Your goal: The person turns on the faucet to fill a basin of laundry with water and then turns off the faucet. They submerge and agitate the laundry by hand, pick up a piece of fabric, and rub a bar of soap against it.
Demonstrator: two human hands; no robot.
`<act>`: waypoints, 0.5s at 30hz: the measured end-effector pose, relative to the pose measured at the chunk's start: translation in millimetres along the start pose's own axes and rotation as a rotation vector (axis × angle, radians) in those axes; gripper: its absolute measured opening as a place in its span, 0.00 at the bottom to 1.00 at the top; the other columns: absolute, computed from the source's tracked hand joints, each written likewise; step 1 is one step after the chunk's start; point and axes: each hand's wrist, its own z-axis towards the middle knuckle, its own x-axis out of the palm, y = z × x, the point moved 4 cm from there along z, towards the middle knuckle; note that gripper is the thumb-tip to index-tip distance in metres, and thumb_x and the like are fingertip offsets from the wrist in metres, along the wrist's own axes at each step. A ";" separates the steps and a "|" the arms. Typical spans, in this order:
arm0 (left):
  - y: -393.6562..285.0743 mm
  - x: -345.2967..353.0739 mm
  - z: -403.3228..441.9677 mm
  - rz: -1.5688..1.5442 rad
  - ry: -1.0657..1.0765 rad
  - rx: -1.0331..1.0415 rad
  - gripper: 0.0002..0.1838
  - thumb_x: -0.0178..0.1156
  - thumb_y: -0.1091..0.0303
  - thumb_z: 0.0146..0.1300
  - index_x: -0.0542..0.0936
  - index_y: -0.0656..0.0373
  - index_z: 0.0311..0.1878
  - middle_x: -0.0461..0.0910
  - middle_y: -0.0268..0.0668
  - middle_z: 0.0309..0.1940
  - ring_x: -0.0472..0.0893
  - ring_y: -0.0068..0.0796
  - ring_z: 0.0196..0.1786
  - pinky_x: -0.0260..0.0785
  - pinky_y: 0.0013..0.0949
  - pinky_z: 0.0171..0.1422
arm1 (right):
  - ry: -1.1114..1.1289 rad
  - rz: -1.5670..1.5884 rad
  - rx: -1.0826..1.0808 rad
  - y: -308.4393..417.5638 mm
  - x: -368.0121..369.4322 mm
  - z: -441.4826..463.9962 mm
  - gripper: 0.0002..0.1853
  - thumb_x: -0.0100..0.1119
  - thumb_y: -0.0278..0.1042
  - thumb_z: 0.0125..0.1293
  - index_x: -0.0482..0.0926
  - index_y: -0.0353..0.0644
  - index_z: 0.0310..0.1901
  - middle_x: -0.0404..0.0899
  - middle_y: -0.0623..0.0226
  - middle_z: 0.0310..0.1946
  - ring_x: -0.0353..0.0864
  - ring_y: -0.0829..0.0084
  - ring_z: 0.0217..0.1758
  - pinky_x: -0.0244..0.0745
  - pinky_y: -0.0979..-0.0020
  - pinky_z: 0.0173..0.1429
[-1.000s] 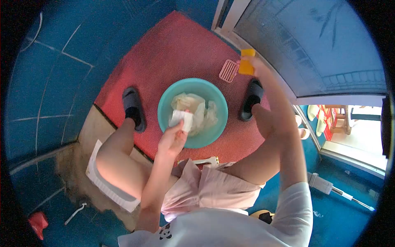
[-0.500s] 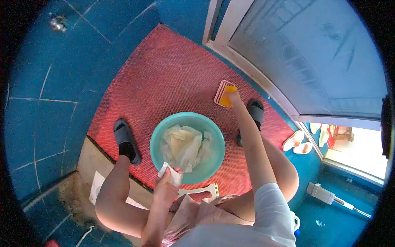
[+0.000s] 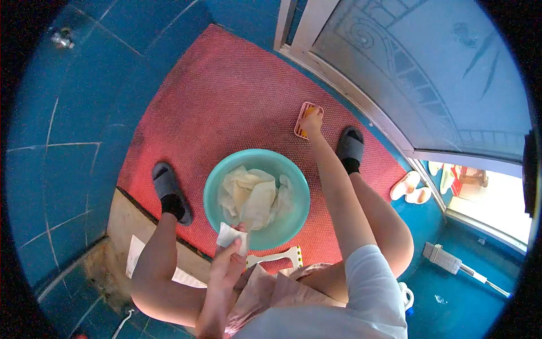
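My left hand [image 3: 226, 266] grips a folded bit of white cloth [image 3: 232, 236] at the near rim of a turquoise basin [image 3: 208, 195]. Inside the basin lie crumpled, wet-looking whitish cloths [image 3: 261, 204]. My right hand [image 3: 311, 122] reaches far forward, its fingers closed over a yellow-orange bar of soap [image 3: 310, 111]. That soap is at the pink slatted soap dish [image 3: 297, 129] on the red mat; my fingers cover most of it.
The basin stands on a red textured mat [image 3: 226, 96] between my two slippered feet. A white plastic stool [image 3: 293, 257] is under me. A frosted door [image 3: 406, 73] borders the right, with pale slippers [image 3: 405, 185] and a flat mop [image 3: 443, 259] nearby.
My right hand has moved slightly forward and left with the soap, which now sits over the dish and is mostly covered. My left hand keeps its hold on the cloth.
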 end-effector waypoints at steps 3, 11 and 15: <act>2.9 -9.0 -0.2 -0.016 -0.051 -0.018 0.11 0.50 0.71 0.60 0.68 0.57 0.46 0.72 0.33 0.48 0.72 0.21 0.49 0.65 0.25 0.54 | -0.054 -0.063 -0.066 3.6 -1.5 -1.0 0.31 0.54 0.40 0.50 0.56 0.32 0.52 0.64 0.42 0.46 0.68 0.46 0.47 0.67 0.52 0.48; 9.6 5.9 -4.8 -0.098 0.422 0.033 0.12 0.45 0.65 0.64 0.68 0.59 0.48 0.72 0.36 0.47 0.72 0.26 0.50 0.63 0.30 0.56 | 0.157 -0.053 0.011 44.0 -82.8 -18.7 0.33 0.55 0.45 0.51 0.58 0.36 0.56 0.58 0.44 0.53 0.59 0.45 0.56 0.54 0.52 0.60; 5.2 34.2 -22.4 0.095 0.289 0.051 0.17 0.47 0.73 0.61 0.63 0.64 0.54 0.70 0.41 0.51 0.68 0.33 0.56 0.61 0.33 0.60 | 0.289 -0.297 -0.379 97.3 -121.2 -61.1 0.33 0.56 0.49 0.50 0.61 0.41 0.56 0.56 0.51 0.57 0.55 0.48 0.60 0.53 0.52 0.61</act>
